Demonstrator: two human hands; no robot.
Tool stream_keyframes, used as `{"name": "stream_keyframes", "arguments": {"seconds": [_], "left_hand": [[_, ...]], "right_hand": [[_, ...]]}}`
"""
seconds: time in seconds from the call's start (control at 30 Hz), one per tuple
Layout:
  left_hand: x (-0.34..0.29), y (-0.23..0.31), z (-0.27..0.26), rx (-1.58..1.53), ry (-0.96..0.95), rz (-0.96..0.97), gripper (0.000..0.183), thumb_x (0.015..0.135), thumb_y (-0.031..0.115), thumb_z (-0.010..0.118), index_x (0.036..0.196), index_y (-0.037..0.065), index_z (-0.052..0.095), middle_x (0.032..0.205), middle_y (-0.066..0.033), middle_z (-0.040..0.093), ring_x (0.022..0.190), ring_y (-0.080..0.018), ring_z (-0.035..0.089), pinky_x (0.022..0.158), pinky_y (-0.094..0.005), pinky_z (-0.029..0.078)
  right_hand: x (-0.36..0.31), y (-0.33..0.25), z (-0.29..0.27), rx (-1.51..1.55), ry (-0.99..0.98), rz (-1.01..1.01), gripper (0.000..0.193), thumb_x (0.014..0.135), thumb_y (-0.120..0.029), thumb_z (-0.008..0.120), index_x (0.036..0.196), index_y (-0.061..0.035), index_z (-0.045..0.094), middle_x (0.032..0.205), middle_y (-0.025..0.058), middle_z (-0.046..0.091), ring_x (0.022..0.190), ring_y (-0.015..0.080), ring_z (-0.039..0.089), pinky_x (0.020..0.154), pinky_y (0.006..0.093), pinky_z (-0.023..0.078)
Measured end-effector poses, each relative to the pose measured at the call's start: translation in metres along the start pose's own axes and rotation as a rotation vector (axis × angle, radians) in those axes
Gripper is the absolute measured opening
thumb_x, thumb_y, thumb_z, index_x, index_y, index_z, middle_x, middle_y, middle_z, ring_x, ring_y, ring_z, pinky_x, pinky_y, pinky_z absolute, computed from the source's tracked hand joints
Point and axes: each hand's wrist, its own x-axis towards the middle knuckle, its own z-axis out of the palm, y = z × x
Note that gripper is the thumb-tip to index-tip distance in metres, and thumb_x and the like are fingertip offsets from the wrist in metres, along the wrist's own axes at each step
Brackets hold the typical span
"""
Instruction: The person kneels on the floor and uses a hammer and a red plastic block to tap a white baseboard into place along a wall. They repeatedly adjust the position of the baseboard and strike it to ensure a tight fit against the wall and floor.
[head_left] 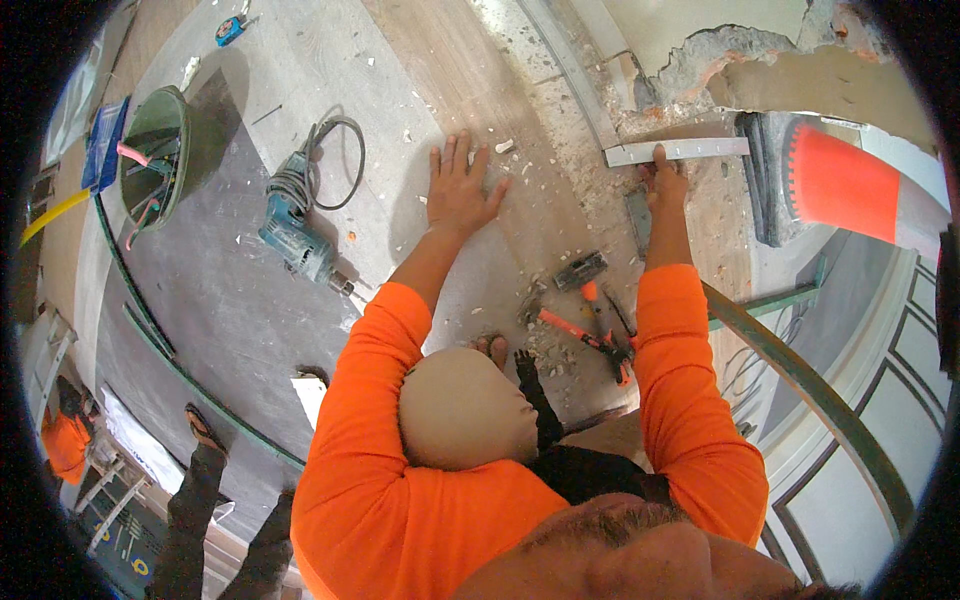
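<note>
My left hand (463, 190) lies flat on the dusty floor with its fingers spread, holding nothing. My right hand (664, 190) is closed on a light grey metal strip (690, 149) with small holes, its fingers at the strip's near edge. One end of that strip meets a long metal channel (572, 75) that runs away along the floor. Beside my right wrist lies a dark flat bar (638, 222). Nearer, between my arms, are a hammer (580, 270) and several orange-handled tools (580, 331) among rubble.
A blue-grey corded drill (297, 240) rests left of my left hand. Farther left stand a bucket (180, 150) with tools and a blue tape measure (229, 31). A broken wall edge (725, 50) and an orange cone (845, 180) are right. Another person's legs (195, 500) show lower left.
</note>
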Motion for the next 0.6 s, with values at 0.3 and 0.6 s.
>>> {"name": "stream_keyframes", "arguments": {"seconds": [0.3,0.6], "left_hand": [[0.0,-0.001,0.0,0.005,-0.007,0.004,0.061,0.091,0.05,0.059,0.135,0.008,0.057,0.152,-0.0241,0.038,0.141,-0.0417,0.034,0.117,-0.058,0.019],[-0.002,-0.003,-0.003,-0.015,0.029,0.009,0.063,0.09,0.05,0.061,0.137,0.009,0.055,0.15,-0.0229,0.041,0.14,-0.0415,0.037,0.117,-0.0576,0.022]], "right_hand": [[0.013,-0.002,-0.001,-0.194,-0.06,0.021,0.033,0.092,-0.022,0.072,0.11,0.0018,0.057,0.081,0.0131,0.067,0.058,0.0208,0.065,0.049,0.0326,0.055],[0.001,-0.017,0.015,-0.175,-0.049,0.185,0.027,0.09,-0.006,0.07,0.113,0.0044,0.061,0.097,0.0128,0.066,0.073,0.024,0.065,0.056,0.0367,0.061]]}}
